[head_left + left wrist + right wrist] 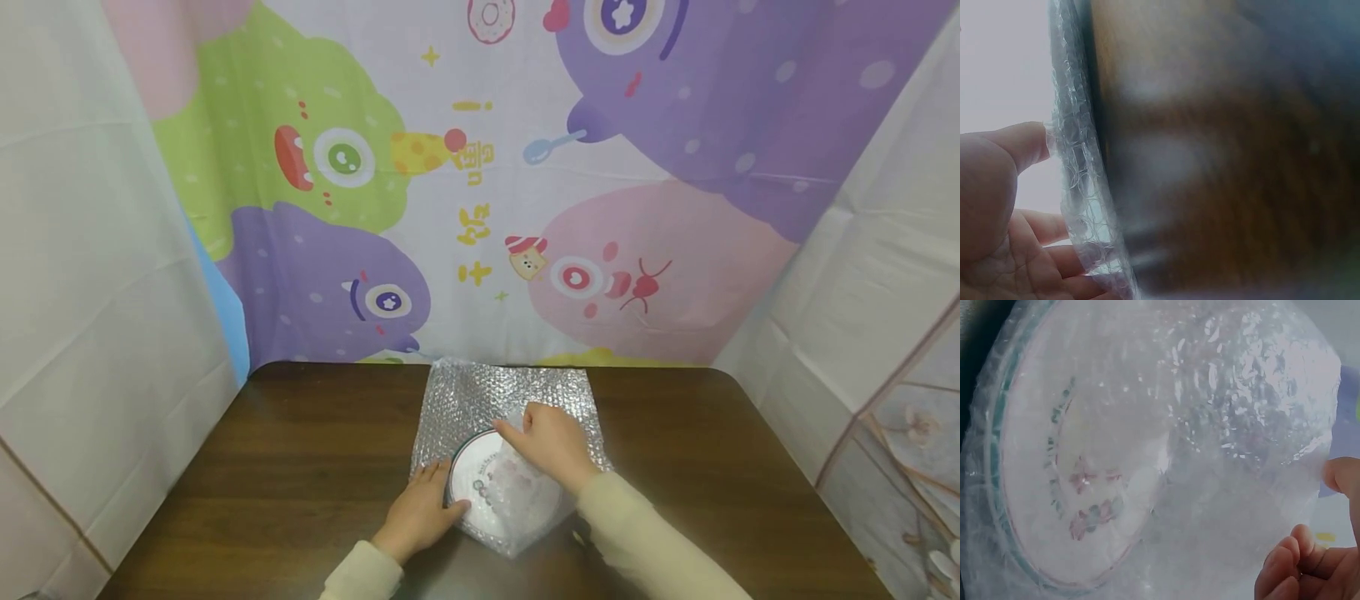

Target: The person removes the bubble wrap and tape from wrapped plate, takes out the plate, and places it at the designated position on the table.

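Note:
A round white plate [467,468] with a green rim and small printed designs lies on a sheet of silvery bubble wrap [465,400]. My right hand [555,442] pinches the end of a wrap flap that partly covers the plate; the right wrist view shows the flap [1241,412], the printed plate [1035,487] and my curled right fingers [1279,569]. At the plate's left edge my left hand [423,510] rests with its fingers on the wrap and its thumb near the rim. In the left wrist view, my left hand [1004,212] touches the wrap's edge [1082,169].
The dark brown wooden table [300,450] extends on both sides of the wrap. Behind it hangs a curtain [450,317] with colourful cartoon monsters. Pale fabric walls [112,292] stand on the left and right.

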Available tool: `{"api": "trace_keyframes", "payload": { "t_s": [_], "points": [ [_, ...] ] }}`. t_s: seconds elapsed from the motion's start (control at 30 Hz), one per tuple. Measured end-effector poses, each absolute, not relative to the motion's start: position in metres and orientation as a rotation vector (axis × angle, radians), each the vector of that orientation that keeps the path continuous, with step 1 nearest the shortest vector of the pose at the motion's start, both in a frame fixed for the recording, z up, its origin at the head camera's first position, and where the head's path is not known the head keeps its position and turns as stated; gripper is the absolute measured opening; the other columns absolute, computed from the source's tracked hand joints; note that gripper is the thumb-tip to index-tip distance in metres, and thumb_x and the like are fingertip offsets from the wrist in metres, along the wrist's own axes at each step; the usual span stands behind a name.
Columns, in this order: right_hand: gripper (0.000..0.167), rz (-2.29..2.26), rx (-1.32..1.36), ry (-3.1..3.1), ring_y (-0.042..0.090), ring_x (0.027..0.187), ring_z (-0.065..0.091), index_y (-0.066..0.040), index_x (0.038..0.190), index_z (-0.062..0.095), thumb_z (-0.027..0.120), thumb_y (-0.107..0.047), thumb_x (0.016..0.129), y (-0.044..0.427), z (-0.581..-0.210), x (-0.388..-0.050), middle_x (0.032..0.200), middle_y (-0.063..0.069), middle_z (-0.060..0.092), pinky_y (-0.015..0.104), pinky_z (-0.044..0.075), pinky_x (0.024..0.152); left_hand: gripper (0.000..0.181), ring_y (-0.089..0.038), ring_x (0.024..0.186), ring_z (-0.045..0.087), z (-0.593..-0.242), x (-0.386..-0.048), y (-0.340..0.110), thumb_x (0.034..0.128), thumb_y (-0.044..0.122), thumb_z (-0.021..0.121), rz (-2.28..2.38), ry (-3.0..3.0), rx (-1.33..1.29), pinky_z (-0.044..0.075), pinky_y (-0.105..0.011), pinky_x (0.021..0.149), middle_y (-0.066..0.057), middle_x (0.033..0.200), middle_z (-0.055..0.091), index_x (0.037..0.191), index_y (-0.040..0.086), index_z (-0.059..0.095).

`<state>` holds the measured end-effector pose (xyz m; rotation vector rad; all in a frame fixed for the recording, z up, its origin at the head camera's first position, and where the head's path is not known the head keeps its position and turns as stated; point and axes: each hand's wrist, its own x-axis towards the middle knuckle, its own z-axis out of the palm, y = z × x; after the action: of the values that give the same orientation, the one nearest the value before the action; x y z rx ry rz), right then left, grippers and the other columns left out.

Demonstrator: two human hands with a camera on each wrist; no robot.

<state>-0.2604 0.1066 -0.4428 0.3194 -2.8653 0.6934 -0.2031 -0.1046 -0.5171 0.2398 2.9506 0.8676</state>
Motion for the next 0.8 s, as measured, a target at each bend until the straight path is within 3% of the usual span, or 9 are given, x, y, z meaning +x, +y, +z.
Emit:
{"api": "trace_keyframes", "payload": {
  "t_s": [0.37, 0.8],
  "points": [
    [0.034, 0.813, 0.28, -2.838, 0.011, 0.048, 0.037, -0.019, 0.059, 0.044, 0.063, -0.037, 0.081, 0.117, -0.439, -0.261, 0.052, -0.006, 0.04, 0.025, 0.028, 0.043, 0.076, -0.055, 0.136, 0.036, -0.518, -0.203, -0.105, 0.0869, 0.038, 0.07, 0.874, 2.973, 0.256, 0.033, -0.064, 0.111, -0.032, 0.145, 0.044, 0.141, -0.008, 0.044],
    [0.021, 0.834, 0.247, -2.822, 0.014, 0.055, 0.044, -0.015, 0.082, 0.05, 0.065, -0.029, 0.077, 0.144, -0.43, -0.251, 0.064, -0.004, 0.048, 0.027, 0.033, 0.053, 0.075, -0.055, 0.136, 0.036, -0.517, -0.203, -0.104, 0.0866, 0.036, 0.07, 0.9, 2.974, 0.26, 0.031, -0.064, 0.112, -0.033, 0.145, 0.044, 0.141, -0.009, 0.044]
  ]
}}
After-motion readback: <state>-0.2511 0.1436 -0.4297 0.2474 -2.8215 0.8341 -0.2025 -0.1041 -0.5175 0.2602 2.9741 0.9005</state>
